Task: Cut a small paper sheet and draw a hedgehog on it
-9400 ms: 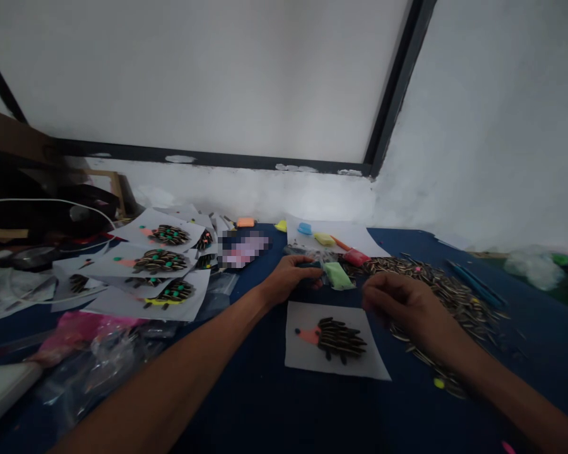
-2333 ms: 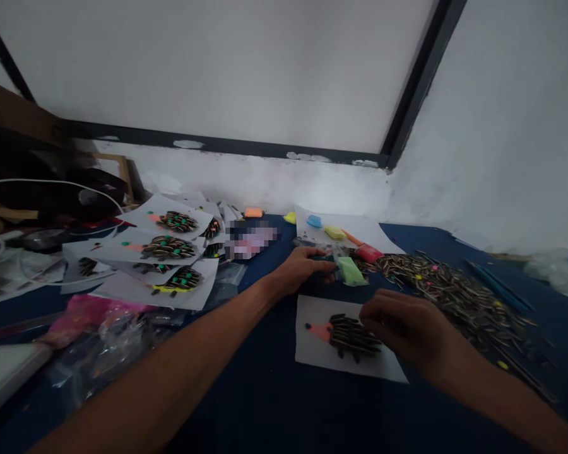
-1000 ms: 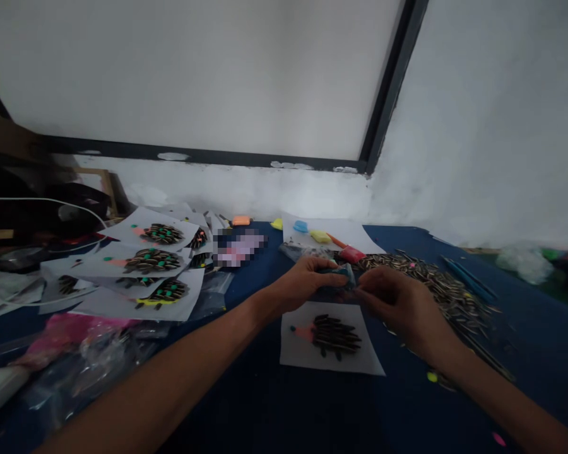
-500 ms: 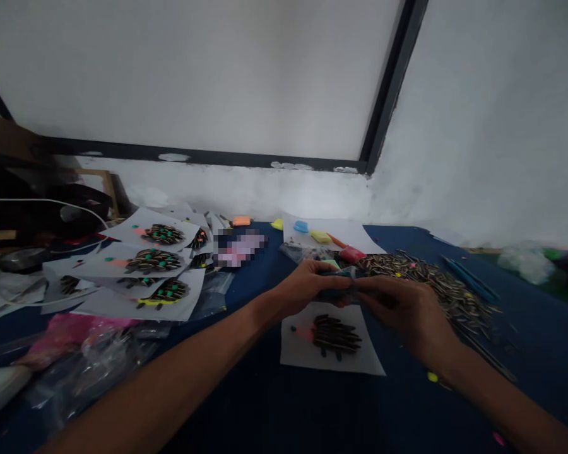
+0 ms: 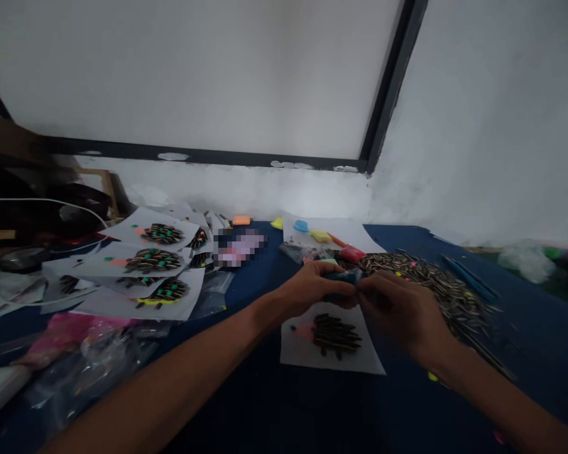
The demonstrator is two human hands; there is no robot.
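My left hand (image 5: 312, 288) is closed round a small clear plastic packet (image 5: 344, 276) with something dark teal inside. The fingertips of my right hand (image 5: 404, 310) pinch together at the packet's right end; what exactly lies between them is hidden. Just below both hands, flat on the blue table cover, lies a white sheet (image 5: 293, 353). On it is a hedgehog figure (image 5: 337, 334) with a pinkish face, a dark nose and a body of striped sunflower seeds.
A heap of sunflower seeds (image 5: 428, 277) spreads at the right, beside blue tweezers-like tools (image 5: 471, 277). Behind my hands are a red-capped tube (image 5: 351, 253) and coloured clay lumps (image 5: 320, 236). More hedgehog sheets (image 5: 184, 306) are stacked at left, near crumpled plastic bags (image 5: 94, 366).
My right hand has shifted slightly, its fingers curling tighter at the packet's end. My left hand stays nearly in place with the packet. The sheet below has not moved.
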